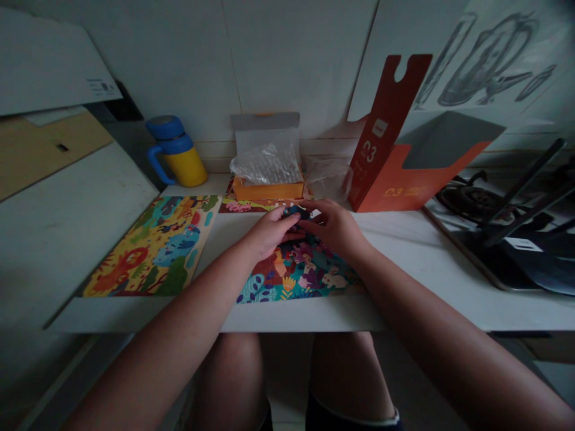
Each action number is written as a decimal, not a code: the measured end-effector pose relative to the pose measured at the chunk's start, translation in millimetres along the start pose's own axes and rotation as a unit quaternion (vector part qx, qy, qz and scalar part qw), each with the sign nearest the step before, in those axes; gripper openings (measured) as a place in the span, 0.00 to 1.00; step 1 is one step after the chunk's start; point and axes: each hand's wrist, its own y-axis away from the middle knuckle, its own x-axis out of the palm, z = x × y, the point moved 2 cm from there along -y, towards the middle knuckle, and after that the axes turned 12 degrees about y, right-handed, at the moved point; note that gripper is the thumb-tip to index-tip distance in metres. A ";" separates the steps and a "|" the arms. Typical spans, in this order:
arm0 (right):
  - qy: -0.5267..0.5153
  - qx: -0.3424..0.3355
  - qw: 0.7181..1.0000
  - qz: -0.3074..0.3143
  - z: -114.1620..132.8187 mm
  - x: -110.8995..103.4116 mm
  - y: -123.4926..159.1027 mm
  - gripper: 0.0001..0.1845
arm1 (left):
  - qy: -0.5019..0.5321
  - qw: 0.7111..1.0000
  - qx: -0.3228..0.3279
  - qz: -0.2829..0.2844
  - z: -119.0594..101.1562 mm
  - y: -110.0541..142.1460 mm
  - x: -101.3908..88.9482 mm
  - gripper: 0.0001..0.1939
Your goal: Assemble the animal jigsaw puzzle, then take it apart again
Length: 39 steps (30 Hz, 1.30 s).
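Note:
My left hand (271,232) is closed around small dark blue puzzle pieces (294,211), thumb on top. Close beside it on the right, my right hand (335,224) bends its fingers in toward the same pieces. A small whitish bit, seemingly a puzzle piece (315,213), shows between its fingers. Both hands hover over the upper part of a colourful jigsaw puzzle (287,284) with rabbits, leaves and flowers on teal. My hands and forearms hide its top and part of its sides.
A yellow jigsaw picture with animals (175,245) lies on the left. Behind stand an orange open box (269,190) holding a clear plastic bag (267,164), and a blue-yellow flask (186,161). To the right are a tall orange carton (404,185) and a black router-like device (525,239).

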 end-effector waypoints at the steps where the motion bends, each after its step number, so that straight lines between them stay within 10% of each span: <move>1: 0.011 -0.009 1.000 -0.002 1.0 -1.5 0.3 0.24 | -0.001 1.000 0.003 -0.012 -1.3 -1.2 -1.4 0.08; 10: 0.192 -0.180 0.942 0.209 10.7 -3.3 12.4 0.34 | -0.025 0.990 0.053 -0.126 -21.5 -5.5 -19.0 0.01; 23: 0.177 -0.137 0.947 0.232 16.6 6.7 15.9 0.23 | -0.042 0.994 0.015 -0.102 -13.4 -4.2 -10.7 0.09; 39: 0.094 0.020 0.995 -0.015 -2.4 0.4 2.3 0.27 | -0.057 0.995 -0.055 0.052 4.4 7.9 1.2 0.12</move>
